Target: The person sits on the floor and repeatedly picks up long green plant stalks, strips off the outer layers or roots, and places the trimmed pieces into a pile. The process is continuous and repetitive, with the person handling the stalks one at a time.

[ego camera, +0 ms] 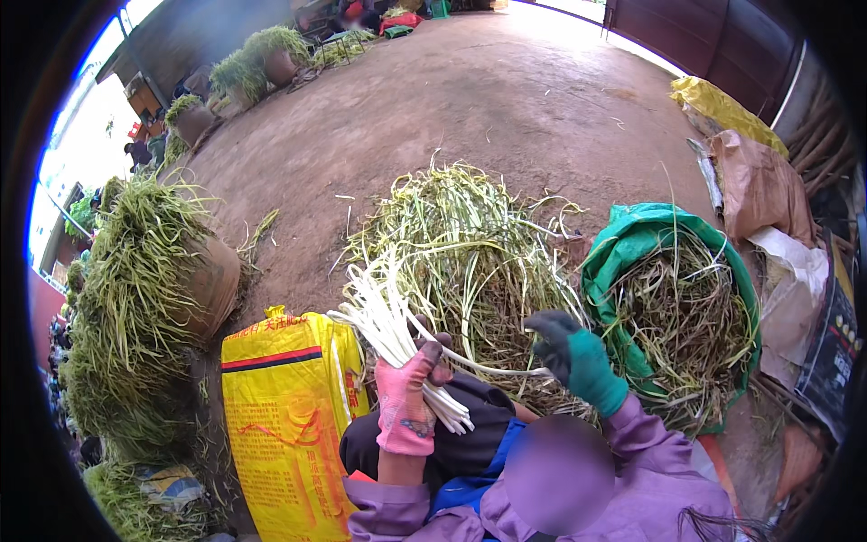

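Observation:
My left hand point(408, 389), in a pink glove with a dark palm, is closed around a bundle of slim white stalks point(379, 325). Their cut-looking ends stick out below the fist, over my dark-trousered lap. One longer white stalk point(481, 366) bends out of the bundle to the right. Its tip meets my right hand point(576, 359), gloved in green with dark fingers. Those fingers are bent, and whether they grip the stalk is unclear. Before me lies a heap of long, yellow-green leafy stalks point(467, 223), browner at the near side.
To the right stands a green sack point(596, 261) full of withered leaves point(684, 318). A yellow printed sack point(284, 413) lies at my left, beside leaf-topped bundles point(135, 271). More sacks point(762, 176) line the right wall. Further leafy bundles point(261, 61) stand at the back left.

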Demonstrator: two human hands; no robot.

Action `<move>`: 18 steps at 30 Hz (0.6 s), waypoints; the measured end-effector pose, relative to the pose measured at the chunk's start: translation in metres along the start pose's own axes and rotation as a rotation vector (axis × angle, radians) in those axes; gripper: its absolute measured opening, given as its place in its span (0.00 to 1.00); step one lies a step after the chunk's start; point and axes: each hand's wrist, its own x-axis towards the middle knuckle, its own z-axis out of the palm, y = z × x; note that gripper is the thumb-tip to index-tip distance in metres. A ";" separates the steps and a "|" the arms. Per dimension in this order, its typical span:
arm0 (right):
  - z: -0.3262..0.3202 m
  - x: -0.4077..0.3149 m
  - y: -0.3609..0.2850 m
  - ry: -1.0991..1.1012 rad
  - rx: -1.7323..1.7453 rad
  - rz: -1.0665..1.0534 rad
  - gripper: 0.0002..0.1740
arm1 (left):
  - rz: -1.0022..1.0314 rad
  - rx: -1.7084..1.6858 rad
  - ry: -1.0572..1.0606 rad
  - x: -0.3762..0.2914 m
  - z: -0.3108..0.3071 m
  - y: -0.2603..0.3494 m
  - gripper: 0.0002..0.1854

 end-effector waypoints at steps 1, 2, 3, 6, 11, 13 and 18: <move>0.007 0.009 -0.016 -0.057 -0.075 -0.120 0.22 | 0.000 -0.022 -0.043 -0.001 0.001 -0.001 0.23; 0.015 0.016 -0.029 -0.142 -0.161 -0.213 0.22 | -0.005 -0.042 -0.052 -0.002 0.001 -0.002 0.23; 0.024 0.018 -0.040 -0.159 -0.195 -0.238 0.19 | -0.027 0.001 -0.021 -0.003 0.002 -0.003 0.23; 0.033 0.022 -0.048 -0.259 -0.129 -0.225 0.14 | -0.045 0.047 -0.037 -0.005 0.001 -0.005 0.24; 0.034 0.010 -0.044 -0.113 -0.135 -0.241 0.12 | -0.005 0.128 -0.082 -0.005 0.002 -0.007 0.25; 0.037 0.006 -0.047 -0.047 -0.099 -0.205 0.11 | 0.006 0.158 -0.079 -0.005 0.002 -0.006 0.25; 0.053 -0.001 -0.054 0.053 0.020 -0.115 0.09 | 0.021 0.274 0.003 -0.008 0.007 -0.007 0.23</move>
